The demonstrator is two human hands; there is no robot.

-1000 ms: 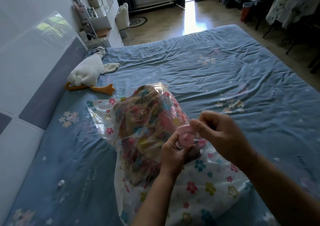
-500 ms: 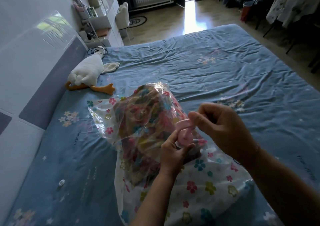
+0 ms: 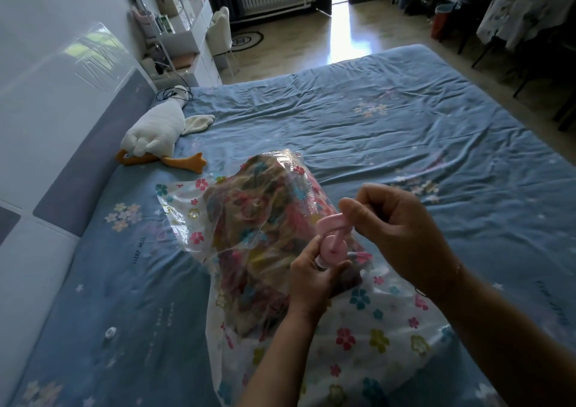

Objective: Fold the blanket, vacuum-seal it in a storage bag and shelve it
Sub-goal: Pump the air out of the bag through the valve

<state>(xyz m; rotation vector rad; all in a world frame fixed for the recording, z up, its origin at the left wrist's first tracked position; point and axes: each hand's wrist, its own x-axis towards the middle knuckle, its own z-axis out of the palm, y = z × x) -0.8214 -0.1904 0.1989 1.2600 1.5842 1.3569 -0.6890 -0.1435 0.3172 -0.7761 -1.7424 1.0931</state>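
The folded multicoloured floral blanket (image 3: 258, 226) lies inside the clear flower-printed plastic storage bag (image 3: 358, 338), which is spread on the blue-sheeted bed (image 3: 374, 126). The base of a small pink plastic hand pump (image 3: 333, 246) is gripped by the left hand (image 3: 308, 279), apparently to steady it on the bag's valve, while its curved handle is pinched by the right hand (image 3: 396, 232), raised for a stroke; the air is judged only partly drawn out

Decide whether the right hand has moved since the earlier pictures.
Yes. Judged against the plush goose, which keeps its place, the right hand has moved slightly up the picture, lifting the pink valve cap.
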